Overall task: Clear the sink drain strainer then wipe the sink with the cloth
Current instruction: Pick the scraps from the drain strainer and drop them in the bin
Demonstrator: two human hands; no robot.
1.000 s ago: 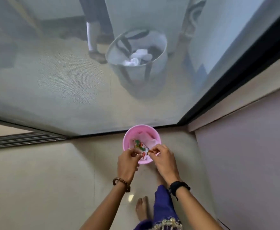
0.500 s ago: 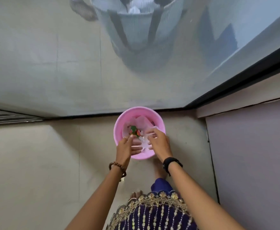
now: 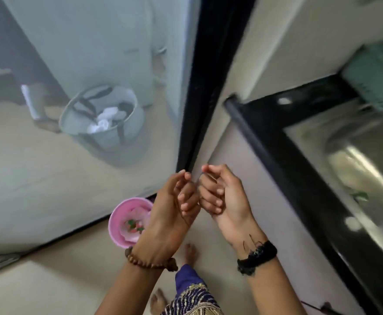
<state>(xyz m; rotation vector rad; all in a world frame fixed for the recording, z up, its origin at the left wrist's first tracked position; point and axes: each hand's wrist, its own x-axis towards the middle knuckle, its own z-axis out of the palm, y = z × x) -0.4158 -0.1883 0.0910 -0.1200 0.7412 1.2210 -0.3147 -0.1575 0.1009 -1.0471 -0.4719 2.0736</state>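
Grip, head view: left hand and right hand were raised side by side, palms toward the camera, fingers loosely curled and grasping nothing visible; the two hands were just beside each other, and contact between them could not be told. Left wrist carried one brown bead bracelet; right wrist carried one black band.

Surface and room: pale tiled floor; one black-framed sliding door with a mesh or frosted pane, standing left of a pale wall. One black counter ran along the right side, holding one steel sink. Green scraps lay in the sink basin. One pink bowl sat on the floor by the door track, below and left of the left hand, with green and red scraps and pale matter inside.

Hidden or unclear: the drain strainer and the cloth could not be made out; the sink was motion-blurred and cut off at the right edge. One teal shape beyond the counter was too blurred to identify. Part of the pink bowl was covered by the left wrist. Behind the pane, one grey basket with white contents showed dimly.

Count: two hands, one bowl, one sink, one basket, two bare feet partly seen.
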